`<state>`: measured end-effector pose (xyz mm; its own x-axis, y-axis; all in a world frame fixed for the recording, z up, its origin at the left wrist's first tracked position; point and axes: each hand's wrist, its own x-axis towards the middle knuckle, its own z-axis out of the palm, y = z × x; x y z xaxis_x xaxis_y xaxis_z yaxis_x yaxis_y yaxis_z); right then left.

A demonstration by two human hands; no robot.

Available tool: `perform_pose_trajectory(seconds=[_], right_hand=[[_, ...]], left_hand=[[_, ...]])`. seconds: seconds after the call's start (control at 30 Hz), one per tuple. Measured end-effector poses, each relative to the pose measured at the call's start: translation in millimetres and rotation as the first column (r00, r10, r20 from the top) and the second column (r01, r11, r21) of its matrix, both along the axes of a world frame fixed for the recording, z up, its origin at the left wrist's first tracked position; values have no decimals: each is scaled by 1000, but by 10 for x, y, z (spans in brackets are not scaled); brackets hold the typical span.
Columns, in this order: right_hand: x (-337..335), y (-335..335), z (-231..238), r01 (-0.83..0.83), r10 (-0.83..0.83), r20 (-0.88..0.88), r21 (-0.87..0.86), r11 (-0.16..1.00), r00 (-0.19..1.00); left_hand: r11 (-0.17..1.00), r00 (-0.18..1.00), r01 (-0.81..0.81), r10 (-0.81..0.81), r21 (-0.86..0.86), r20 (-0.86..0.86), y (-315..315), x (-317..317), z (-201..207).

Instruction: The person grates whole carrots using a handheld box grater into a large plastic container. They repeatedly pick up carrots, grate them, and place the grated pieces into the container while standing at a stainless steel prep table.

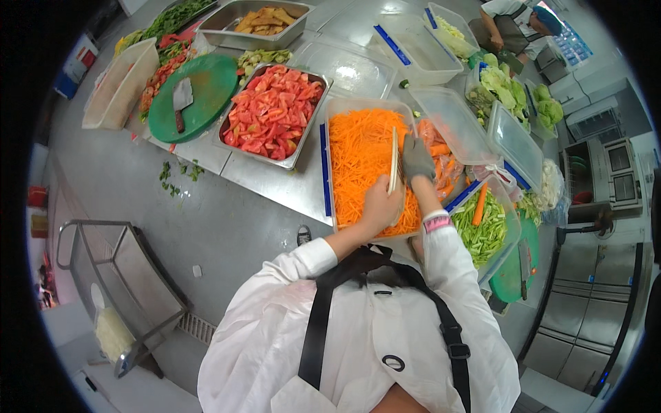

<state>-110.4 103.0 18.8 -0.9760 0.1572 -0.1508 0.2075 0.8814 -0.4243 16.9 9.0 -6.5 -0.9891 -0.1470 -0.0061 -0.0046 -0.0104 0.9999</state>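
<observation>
Shredded carrot (359,148) fills a clear plastic tub (328,168) with a blue clip on its side. Over it my bare left hand (381,208) is closed round the near end of a long, pale grater (394,162), seen almost edge-on and tilted above the shreds. Against the grater's right face is my right hand (418,160), in a grey glove, its fingers bent together. Anything under those fingers is hidden. Beside the glove, whole carrots (447,167) lie in a plastic bag to the right of the tub.
To the left are a steel pan of cut tomatoes (270,110) and a green round board (200,89) with a cleaver (182,102). At right stands a tub of green strips (482,227), with a knife (525,267) on another board. A co-worker (513,31) works far right.
</observation>
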Motion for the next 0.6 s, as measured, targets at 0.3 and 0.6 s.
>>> perform_pose_trajectory(seconds=[0.3, 0.6], right_hand=[[612, 14, -63, -135, 145, -217, 59, 989, 965], [492, 32, -84, -177, 179, -201, 28, 984, 963]], left_hand=[[996, 996, -64, 60, 62, 65, -236, -173, 158], [992, 995, -100, 100, 78, 5, -180, -228, -60]])
